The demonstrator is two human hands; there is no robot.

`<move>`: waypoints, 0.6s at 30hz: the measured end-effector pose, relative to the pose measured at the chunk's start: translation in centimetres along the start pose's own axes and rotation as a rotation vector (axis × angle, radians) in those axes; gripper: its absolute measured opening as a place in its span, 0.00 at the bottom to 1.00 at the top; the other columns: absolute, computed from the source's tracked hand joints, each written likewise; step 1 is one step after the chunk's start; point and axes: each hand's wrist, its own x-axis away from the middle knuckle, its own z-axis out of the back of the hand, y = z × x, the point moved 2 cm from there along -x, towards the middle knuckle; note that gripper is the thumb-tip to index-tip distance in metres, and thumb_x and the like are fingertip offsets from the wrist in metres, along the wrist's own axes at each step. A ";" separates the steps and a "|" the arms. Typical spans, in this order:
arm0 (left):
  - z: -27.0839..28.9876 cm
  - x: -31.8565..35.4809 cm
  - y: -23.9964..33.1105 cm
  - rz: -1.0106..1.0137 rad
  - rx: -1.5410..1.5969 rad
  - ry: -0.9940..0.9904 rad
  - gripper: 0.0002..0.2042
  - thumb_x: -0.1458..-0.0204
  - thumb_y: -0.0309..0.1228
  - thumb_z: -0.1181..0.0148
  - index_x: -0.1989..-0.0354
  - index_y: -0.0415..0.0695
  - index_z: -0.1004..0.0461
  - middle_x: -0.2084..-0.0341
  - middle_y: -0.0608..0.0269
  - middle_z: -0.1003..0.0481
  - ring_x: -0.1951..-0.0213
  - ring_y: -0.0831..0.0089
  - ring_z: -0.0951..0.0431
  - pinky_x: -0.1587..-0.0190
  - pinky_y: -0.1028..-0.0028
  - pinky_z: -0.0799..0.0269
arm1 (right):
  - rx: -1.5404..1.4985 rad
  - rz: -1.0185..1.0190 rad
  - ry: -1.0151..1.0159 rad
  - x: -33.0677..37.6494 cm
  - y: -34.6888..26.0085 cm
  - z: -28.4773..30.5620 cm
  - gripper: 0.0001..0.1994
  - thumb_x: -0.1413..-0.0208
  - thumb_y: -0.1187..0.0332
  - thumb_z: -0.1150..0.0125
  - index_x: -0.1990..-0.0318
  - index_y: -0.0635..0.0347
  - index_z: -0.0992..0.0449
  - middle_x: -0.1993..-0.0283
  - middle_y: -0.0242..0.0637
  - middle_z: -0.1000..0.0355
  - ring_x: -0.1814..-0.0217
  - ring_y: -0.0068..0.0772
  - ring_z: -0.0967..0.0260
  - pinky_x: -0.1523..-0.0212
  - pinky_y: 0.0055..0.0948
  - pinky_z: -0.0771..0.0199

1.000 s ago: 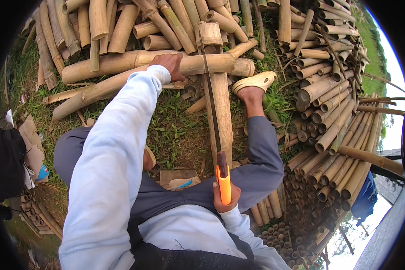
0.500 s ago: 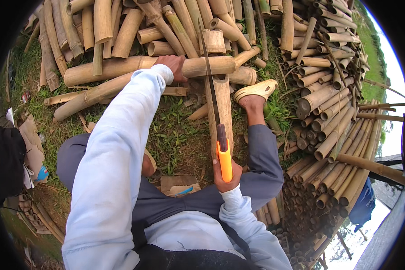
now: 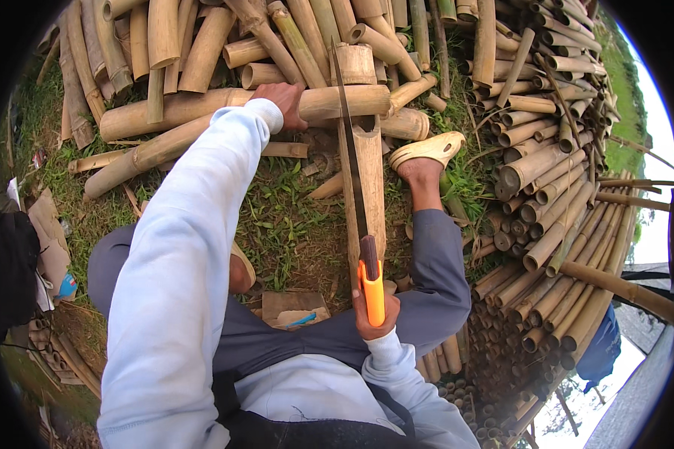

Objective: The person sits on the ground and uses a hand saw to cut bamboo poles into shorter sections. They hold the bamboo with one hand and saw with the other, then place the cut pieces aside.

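Head view, looking down at a seated person on grass among bamboo. Right hand (image 3: 374, 318) at 6 o'clock of centre, fingers wrapped tight round the orange handle (image 3: 372, 288) of a long knife (image 3: 350, 150); the blade runs up toward 12 o'clock, edge laid along the top of an upright-running bamboo piece (image 3: 369, 179). That piece lies lengthwise away from the body, its far end resting across a thick horizontal pole (image 3: 202, 108). Left hand (image 3: 283, 103) at 11 o'clock, palm down and fingers curled over the pole just left of the blade, pinning it. A sandalled foot (image 3: 424, 153) sits at 2 o'clock, just beside the piece on its right. Stacked bamboo lengths (image 3: 554, 217) fill 1 to 5 o'clock; more poles fan across the top. A small block with a blue item (image 3: 296, 308) lies near 7 o'clock of the handle. Judgement: splitting along the grain looks to be the step. To do it well, keep the blade centred on the piece and in line with its length, hold the pole steady, keep left fingers clear of the edge, and keep the foot off the blade's path in case it slips sideways.
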 end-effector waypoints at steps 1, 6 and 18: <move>0.0 0.2 -0.3 0.006 0.009 0.005 0.36 0.58 0.52 0.27 0.44 0.40 0.27 0.56 0.42 0.18 0.52 0.48 0.17 0.46 0.55 0.22 | 0.005 -0.017 -0.026 0.3 -0.2 0.3 0.08 0.43 0.77 0.33 0.56 0.67 0.19 0.79 0.39 0.28 0.80 0.32 0.27 0.74 0.30 0.29; -0.4 0.1 0.1 -0.022 0.037 0.035 0.37 0.57 0.51 0.27 0.44 0.39 0.28 0.56 0.42 0.18 0.53 0.47 0.17 0.46 0.55 0.21 | -0.162 0.040 -0.013 -12.0 0.3 -2.9 0.09 0.39 0.75 0.35 0.70 0.66 0.27 0.82 0.34 0.33 0.81 0.22 0.38 0.78 0.29 0.37; -0.8 0.6 -0.1 -0.008 0.047 0.005 0.37 0.57 0.52 0.28 0.43 0.39 0.27 0.56 0.42 0.17 0.53 0.48 0.16 0.45 0.55 0.22 | -0.005 -0.009 -0.071 -1.8 -0.2 1.8 0.17 0.45 0.78 0.33 0.47 0.69 0.19 0.71 0.43 0.21 0.73 0.30 0.21 0.67 0.25 0.24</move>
